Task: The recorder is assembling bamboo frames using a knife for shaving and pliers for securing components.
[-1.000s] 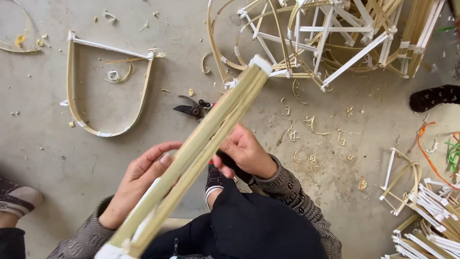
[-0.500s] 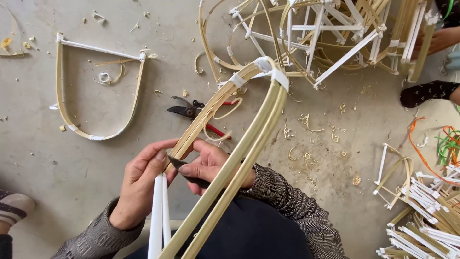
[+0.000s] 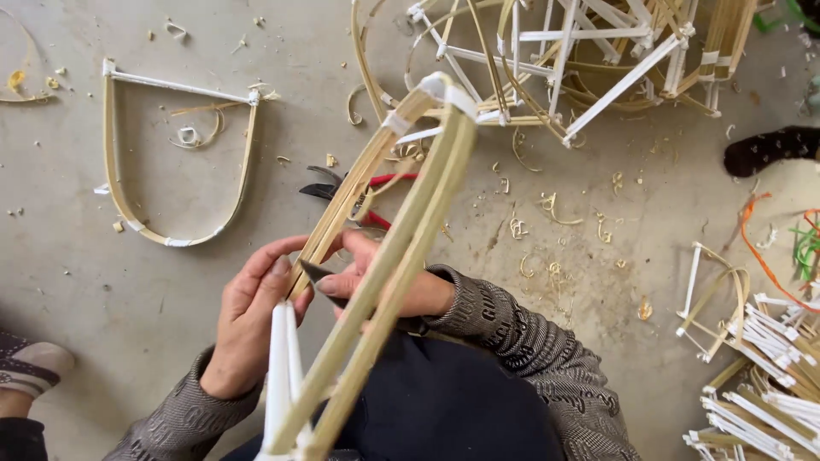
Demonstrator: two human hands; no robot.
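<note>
Gripping a bent bamboo frame (image 3: pixel 401 230) at centre frame, my left hand (image 3: pixel 248 320) clasps its strips while my right hand (image 3: pixel 384 286) clutches a dark blade (image 3: pixel 320 277) against them, red-handled shears (image 3: pixel 359 192) lying beyond.

A bare grey concrete floor (image 3: pixel 154 282), evenly lit, littered with pale shavings (image 3: pixel 555 209).

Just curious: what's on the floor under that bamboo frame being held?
Under the frame lie red-handled cutters and bamboo shavings on the floor. The frame covers part of the cutters, so their full shape can't be seen.
</note>
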